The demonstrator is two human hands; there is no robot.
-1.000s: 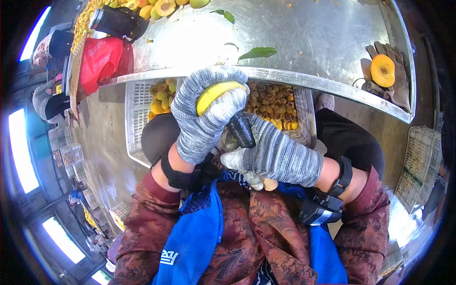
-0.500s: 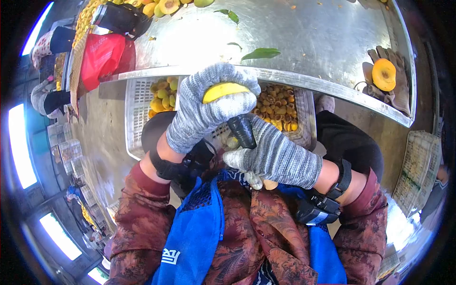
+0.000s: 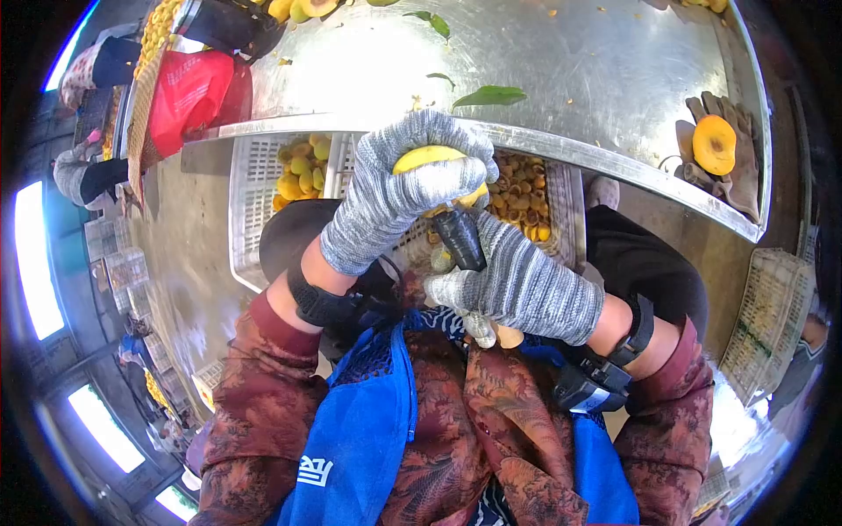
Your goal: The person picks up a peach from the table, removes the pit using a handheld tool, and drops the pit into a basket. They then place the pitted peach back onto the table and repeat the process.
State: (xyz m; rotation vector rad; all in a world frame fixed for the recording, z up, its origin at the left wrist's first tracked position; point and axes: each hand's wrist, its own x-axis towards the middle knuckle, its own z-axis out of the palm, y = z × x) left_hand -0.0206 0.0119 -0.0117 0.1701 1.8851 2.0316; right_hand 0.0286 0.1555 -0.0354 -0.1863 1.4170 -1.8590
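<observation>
My left hand [image 3: 386,197], in a grey-and-white knit glove, wraps round a yellow peach [image 3: 430,158] just in front of the steel table's near edge. My right hand [image 3: 526,280], gloved alike, grips a tool with a black taped handle [image 3: 459,238]. The handle slants up to the underside of the fruit, and the tool's working end is hidden there by the fruit and fingers. Below my hands stands a white plastic crate [image 3: 248,206]; whole yellow-green peaches [image 3: 303,171] lie in its left part and cut brownish-orange pieces [image 3: 519,200] in its right part.
On the steel table [image 3: 596,79] lie green leaves [image 3: 491,95], and a peach half [image 3: 714,145] on a brown glove [image 3: 744,167]. A red bag [image 3: 189,92] hangs at the left. More crates [image 3: 767,320] stand at the right. Other people [image 3: 83,171] are at the far left.
Both hands have shifted slightly right together. The fruit is turned a little in my left hand, and more of its yellow underside shows by the tool.
</observation>
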